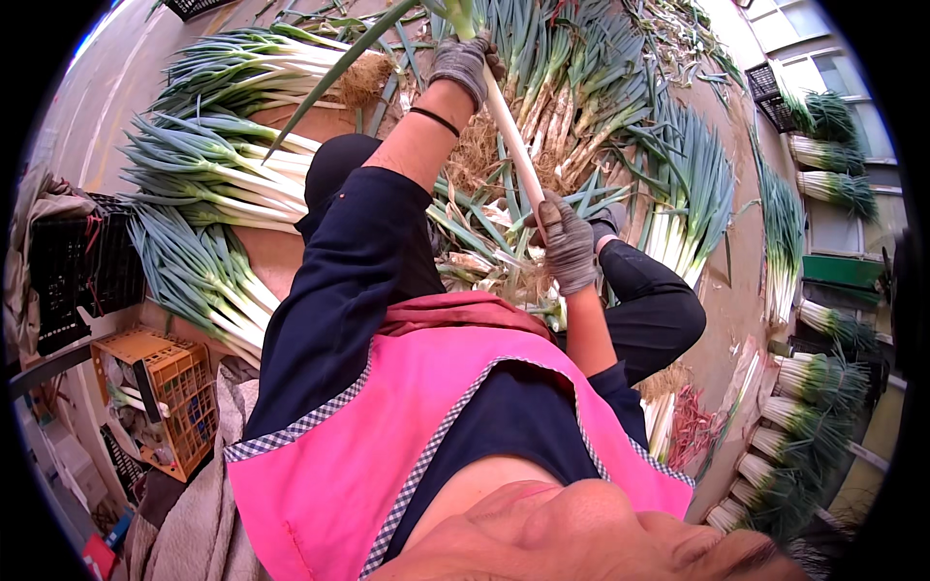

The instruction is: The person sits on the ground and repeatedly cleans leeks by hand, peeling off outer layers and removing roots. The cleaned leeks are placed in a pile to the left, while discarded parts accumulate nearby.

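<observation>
My left hand, in a dirty grey knit glove, grips a long Welsh onion where the white stalk turns green. Its leaves run out of the top of the view, and one long leaf hangs down to the left. My right hand, gloved the same way, closes around the lower white stalk near the root end. The stalk slants between both hands, over my lap. Beneath it lie stripped leaves and peelings. Ahead of my hands is a heap of soil-stained Welsh onions with their roots on.
Clean white-stalked onions lie in piles at left and in another pile at right. Bound bunches line the far right. Red ties lie near my right knee. An orange crate and black crates stand at left.
</observation>
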Demonstrator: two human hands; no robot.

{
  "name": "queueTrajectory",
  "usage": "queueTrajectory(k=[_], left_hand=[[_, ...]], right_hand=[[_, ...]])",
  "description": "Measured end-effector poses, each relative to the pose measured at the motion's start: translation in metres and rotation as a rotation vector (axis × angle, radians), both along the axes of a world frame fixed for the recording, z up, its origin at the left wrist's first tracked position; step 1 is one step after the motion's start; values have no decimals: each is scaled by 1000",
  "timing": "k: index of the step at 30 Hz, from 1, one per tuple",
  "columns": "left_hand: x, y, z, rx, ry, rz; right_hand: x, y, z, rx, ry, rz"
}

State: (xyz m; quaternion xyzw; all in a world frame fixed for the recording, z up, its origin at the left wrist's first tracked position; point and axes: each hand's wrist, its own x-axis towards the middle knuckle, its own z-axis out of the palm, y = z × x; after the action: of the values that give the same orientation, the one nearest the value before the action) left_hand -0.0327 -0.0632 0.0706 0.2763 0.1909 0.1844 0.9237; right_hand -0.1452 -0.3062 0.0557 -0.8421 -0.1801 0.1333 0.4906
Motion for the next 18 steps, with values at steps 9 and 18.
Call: queueTrajectory(k=[9, 18], left_hand=[[-16, -39, 19, 98, 342, 21], [-14, -5, 25, 37, -45, -219]], right_hand=[[24, 44, -5, -429, -353, -16], [1, -3, -40, 145, 208, 206]])
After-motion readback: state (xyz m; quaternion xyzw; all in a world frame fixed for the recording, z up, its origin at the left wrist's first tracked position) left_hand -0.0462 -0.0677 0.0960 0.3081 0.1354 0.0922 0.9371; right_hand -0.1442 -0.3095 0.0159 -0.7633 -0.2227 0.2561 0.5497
